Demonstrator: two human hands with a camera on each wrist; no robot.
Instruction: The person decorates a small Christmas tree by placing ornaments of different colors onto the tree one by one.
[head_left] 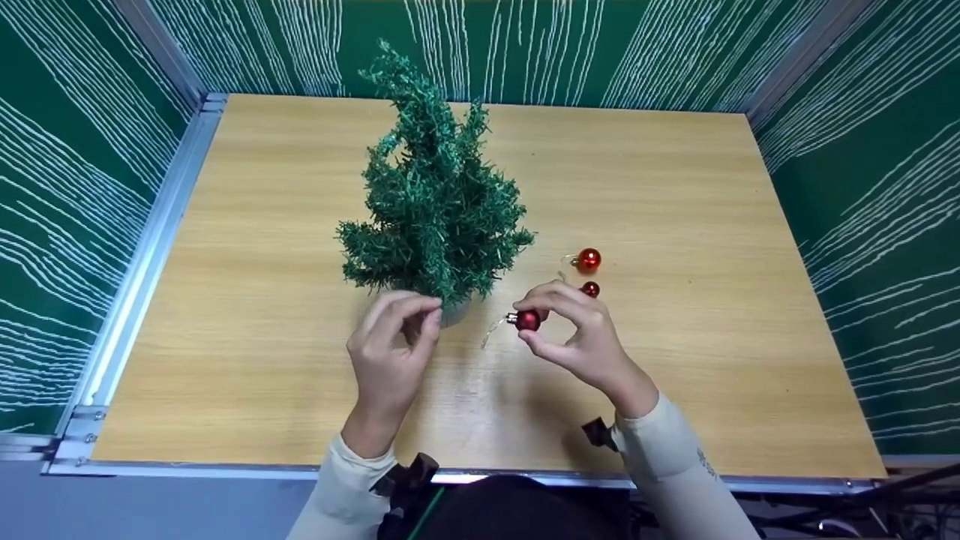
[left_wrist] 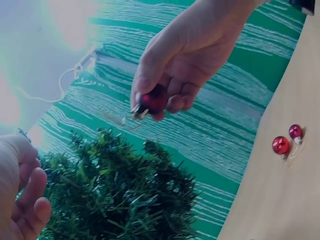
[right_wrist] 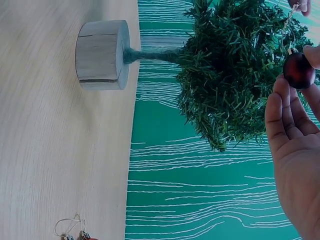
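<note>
A small artificial Christmas tree [head_left: 435, 202] stands upright on a round grey base [right_wrist: 102, 55]. In front of it, my right hand [head_left: 581, 341] holds a dark red Christmas bauble [head_left: 528, 320] between thumb and fingers. The bauble's silver cap points toward the tree side, and a thin loop of string [head_left: 491, 331] hangs from it. My left hand [head_left: 390, 345] is at the tree's lower front edge, its fingers loosely bent and thumb near the index fingertip. Nothing shows in its grasp. The left wrist view catches part of that left hand [left_wrist: 25, 185] beside the branches.
A shiny red bauble [head_left: 589, 259] and a smaller red one [head_left: 591, 289] lie on the wooden table [head_left: 712, 315], right of the tree and just beyond my right hand. Green panels with white streaks [head_left: 517, 45] enclose the table's back and sides.
</note>
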